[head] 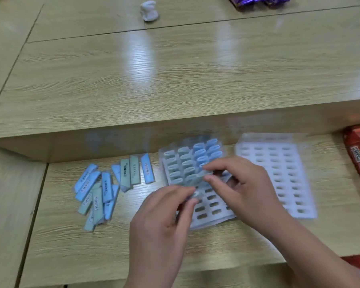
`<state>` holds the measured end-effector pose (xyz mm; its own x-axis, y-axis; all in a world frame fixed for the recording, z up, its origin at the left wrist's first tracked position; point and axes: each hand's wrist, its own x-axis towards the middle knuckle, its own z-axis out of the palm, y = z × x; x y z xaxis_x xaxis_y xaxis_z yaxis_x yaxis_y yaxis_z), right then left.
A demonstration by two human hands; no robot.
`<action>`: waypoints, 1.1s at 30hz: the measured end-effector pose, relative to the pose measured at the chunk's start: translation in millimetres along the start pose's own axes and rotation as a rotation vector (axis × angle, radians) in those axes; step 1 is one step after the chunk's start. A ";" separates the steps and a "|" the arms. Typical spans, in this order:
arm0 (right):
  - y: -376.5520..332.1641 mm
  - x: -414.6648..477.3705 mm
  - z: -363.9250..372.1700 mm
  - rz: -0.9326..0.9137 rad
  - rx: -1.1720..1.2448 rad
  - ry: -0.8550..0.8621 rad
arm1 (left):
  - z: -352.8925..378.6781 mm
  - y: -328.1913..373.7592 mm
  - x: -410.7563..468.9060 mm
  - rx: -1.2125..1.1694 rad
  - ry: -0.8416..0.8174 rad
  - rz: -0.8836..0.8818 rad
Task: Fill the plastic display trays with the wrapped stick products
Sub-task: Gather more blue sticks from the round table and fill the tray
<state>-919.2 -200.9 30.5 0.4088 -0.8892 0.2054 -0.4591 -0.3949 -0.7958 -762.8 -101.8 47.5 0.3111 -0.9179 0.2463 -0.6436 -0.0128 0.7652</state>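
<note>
Plastic tray (213,221), about half filled, lies nearest: over its empty slots my left hand (164,217) and right hand (239,183) each pinch a stick (205,174), so I judge loading is mid-way. Next, press each upright into a free slot. Spare sticks (104,188) lie left, a second tray (279,145) and red packet (359,159) right, none obstructing.

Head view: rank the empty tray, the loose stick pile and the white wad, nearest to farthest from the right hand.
1. Empty tray, just right of the right hand.
2. Loose stick pile, off to the left.
3. White wad, far back on the upper tabletop.
</note>
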 end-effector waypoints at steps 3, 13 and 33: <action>8.5 -0.2 4.2 -0.052 -0.117 -0.024 | 10.7 -8.8 -4.5 0.068 0.015 -0.005; 18.3 5.1 -0.3 -0.196 -0.146 -0.075 | 21.1 -6.5 -2.9 0.203 0.030 0.043; 21.3 -4.7 9.1 -0.304 -0.287 -0.031 | 22.2 -10.2 6.6 0.412 -0.098 0.096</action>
<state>-923.7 -203.0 7.4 0.5810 -0.7166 0.3859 -0.5133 -0.6905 -0.5096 -769.7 -116.6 28.1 0.1810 -0.9558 0.2319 -0.8979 -0.0644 0.4354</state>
